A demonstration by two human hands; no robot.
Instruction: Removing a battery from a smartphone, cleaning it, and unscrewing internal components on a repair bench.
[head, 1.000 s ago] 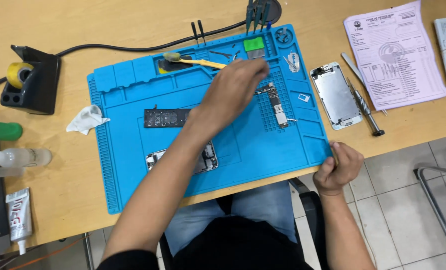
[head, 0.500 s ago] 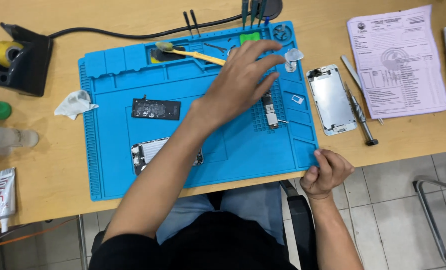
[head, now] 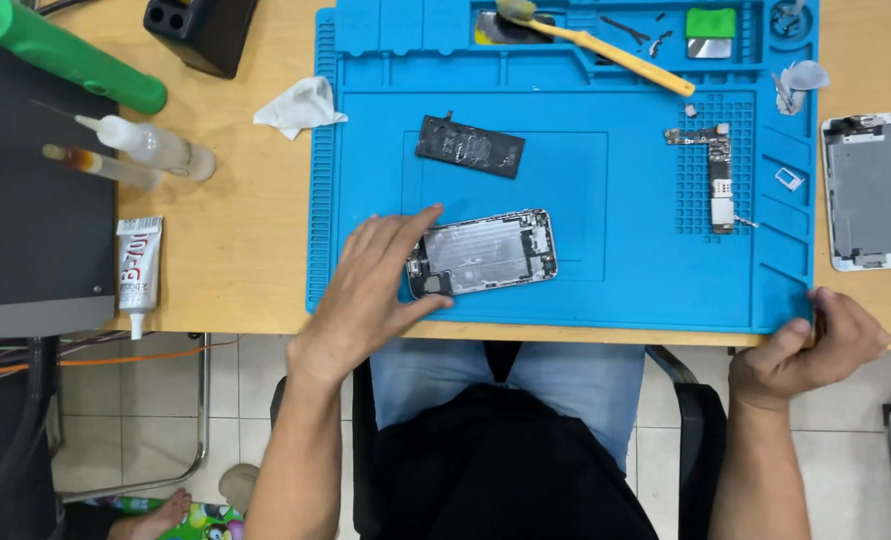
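Head view: our left hand (head: 365, 290) grasps the left end of the opened phone body (head: 483, 253), lying on the blue mat (head: 585, 290) near its front edge. Our right hand (head: 815, 345), clenched, pinches the mat's corner. We judge the phone is being positioned; next needs steady holding.

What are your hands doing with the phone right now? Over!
Left hand gripping the end of the opened phone shell on the blue mat. Right hand curled at the mat's near corner. Battery lies apart, nothing blocking.
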